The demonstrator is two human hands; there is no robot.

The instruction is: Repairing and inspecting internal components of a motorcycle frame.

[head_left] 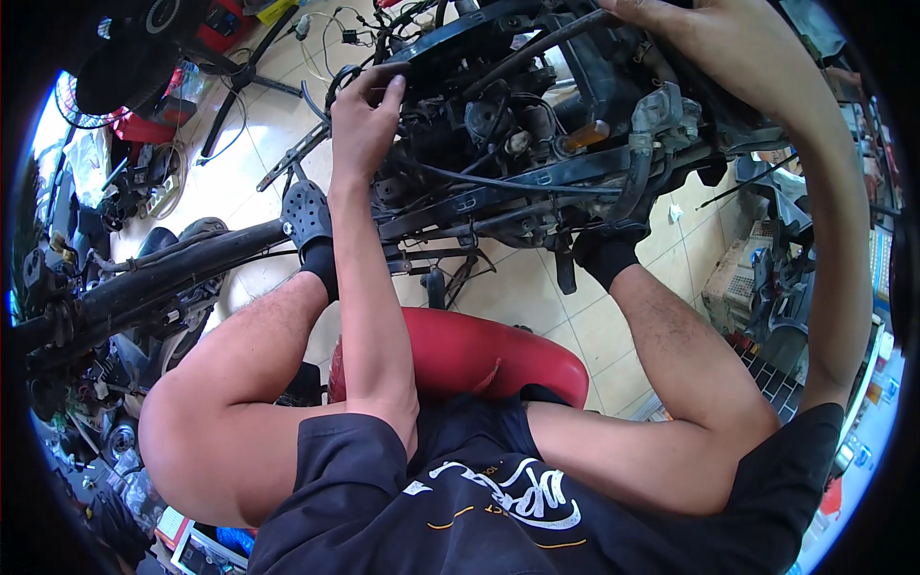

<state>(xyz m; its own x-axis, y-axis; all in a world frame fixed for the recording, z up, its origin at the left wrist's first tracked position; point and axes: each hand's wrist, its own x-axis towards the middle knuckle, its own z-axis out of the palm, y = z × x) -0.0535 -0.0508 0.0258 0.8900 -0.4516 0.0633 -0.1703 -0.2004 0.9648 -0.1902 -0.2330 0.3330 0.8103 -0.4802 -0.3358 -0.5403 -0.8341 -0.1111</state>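
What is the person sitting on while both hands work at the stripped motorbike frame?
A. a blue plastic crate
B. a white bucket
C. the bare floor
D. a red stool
D: a red stool shows between the person's bent legs, while the left hand and right hand rest on the motorbike frame above the tiled floor.

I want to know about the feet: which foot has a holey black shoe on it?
The left foot: it wears a black clog with holes over a black sock. The right foot, under the motorbike frame, shows only a black sock.
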